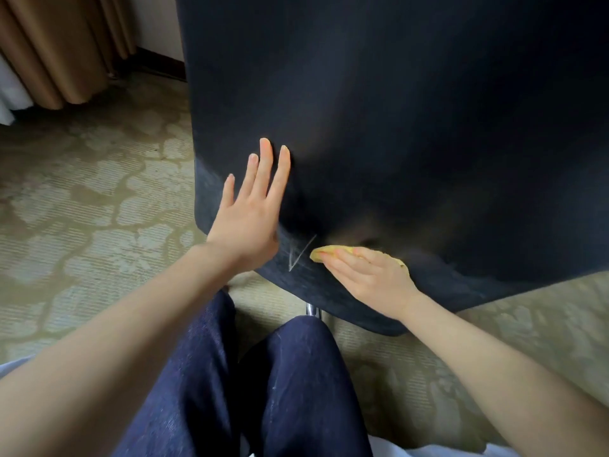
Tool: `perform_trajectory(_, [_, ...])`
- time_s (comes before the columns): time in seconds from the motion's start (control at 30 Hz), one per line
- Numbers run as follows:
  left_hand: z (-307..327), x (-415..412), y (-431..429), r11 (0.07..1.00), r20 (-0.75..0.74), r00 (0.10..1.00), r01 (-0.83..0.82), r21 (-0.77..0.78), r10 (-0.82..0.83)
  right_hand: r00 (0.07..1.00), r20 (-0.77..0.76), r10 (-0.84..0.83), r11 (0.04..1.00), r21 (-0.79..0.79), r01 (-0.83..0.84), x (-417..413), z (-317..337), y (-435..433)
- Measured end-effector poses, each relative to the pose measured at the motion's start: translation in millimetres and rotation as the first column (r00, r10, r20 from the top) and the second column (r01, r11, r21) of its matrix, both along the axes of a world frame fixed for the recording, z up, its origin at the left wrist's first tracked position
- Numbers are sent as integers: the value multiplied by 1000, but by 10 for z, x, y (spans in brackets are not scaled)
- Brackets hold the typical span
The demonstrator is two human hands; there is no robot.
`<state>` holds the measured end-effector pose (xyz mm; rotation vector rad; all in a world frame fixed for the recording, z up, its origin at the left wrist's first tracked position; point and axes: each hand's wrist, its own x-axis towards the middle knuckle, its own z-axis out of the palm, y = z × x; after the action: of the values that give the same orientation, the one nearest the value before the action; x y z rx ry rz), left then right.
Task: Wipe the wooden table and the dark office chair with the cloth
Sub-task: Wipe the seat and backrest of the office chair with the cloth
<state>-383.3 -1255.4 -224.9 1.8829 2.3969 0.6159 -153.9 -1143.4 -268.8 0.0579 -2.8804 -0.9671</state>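
Note:
The dark office chair [395,127] fills the upper middle and right of the head view, its fabric back facing me. My left hand [250,212] lies flat against the chair's lower left part, fingers straight and spread upward. My right hand [365,275] presses a yellow cloth [324,252] onto the chair's lower edge with straight fingers; most of the cloth is hidden under the hand. A pale V-shaped mark [301,255] shows on the fabric between the two hands. The wooden table is out of view.
Patterned beige carpet [92,209] covers the floor. Tan curtains [62,47] hang at the upper left. My knees in dark jeans [263,384] are below the chair. A chrome chair post [313,310] shows under the lower edge.

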Motion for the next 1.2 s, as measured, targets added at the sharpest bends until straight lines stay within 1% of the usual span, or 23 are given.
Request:
perform_trajectory(0.07, [21, -21, 12, 1000, -11, 1000, -4, -18, 4, 994, 104, 22, 997, 71, -29, 110, 14, 10])
perform_trajectory(0.13, [44, -67, 35, 999, -21, 1000, -6, -47, 5, 991, 124, 57, 992, 108, -71, 237, 59, 26])
perform_trajectory(0.2, [92, -123, 43, 998, -35, 999, -1, -69, -2, 995, 79, 58, 991, 120, -67, 374, 210, 2])
perform_trajectory(0.27, [138, -207, 46, 994, -59, 998, -13, -110, 6, 999, -27, 36, 992, 120, -33, 493, 390, -31])
perform_trajectory(0.33, [169, -256, 35, 990, -116, 993, -52, -128, 37, 993, -120, 19, 993, 115, -5, 572, 620, -81])
perform_trajectory(0.4, [186, -234, 22, 989, -140, 986, -110, -104, 95, 983, -180, 36, 988, 155, -7, 595, 867, -127])
perform_trajectory(0.47, [200, -145, 5, 984, -87, 985, -156, -85, 149, 965, -254, 65, 978, 211, -11, 555, 1108, -167])
perform_trajectory(0.53, [199, -30, -7, 983, 19, 986, -164, -86, 166, 929, -356, 102, 962, 273, -1, 450, 1318, -202])
perform_trajectory(0.63, [175, 121, -5, 989, 195, 971, -122, -80, 135, 858, -491, 152, 945, 326, 19, 218, 1530, -220])
perform_trajectory(0.7, [146, 179, 6, 994, 286, 953, -87, -73, 105, 807, -567, 168, 935, 350, 51, 33, 1585, -210])
perform_trajectory(0.77, [89, 213, 7, 996, 339, 938, -57, -68, 77, 757, -635, 156, 938, 335, 88, -139, 1538, -205])
perform_trajectory(0.87, [-53, 254, 8, 997, 348, 935, -52, -52, 67, 712, -692, 117, 948, 293, 129, -317, 1338, -182])
perform_trajectory(0.93, [-136, 296, -8, 997, 359, 931, -59, -42, 70, 717, -689, 106, 957, 267, 115, -392, 1173, -173])
perform_trajectory(1.03, [-235, 380, 43, 997, 412, 908, -61, -51, 77, 777, -625, 83, 979, 197, 54, -418, 827, -145])
perform_trajectory(1.1, [-252, 398, 50, 997, 434, 898, -63, -49, 78, 837, -543, 69, 988, 156, 20, -399, 587, -192])
perform_trajectory(1.2, [-289, 405, 114, 995, 411, 907, -73, -70, 95, 906, -423, 16, 999, 43, 2, -321, 265, -184])
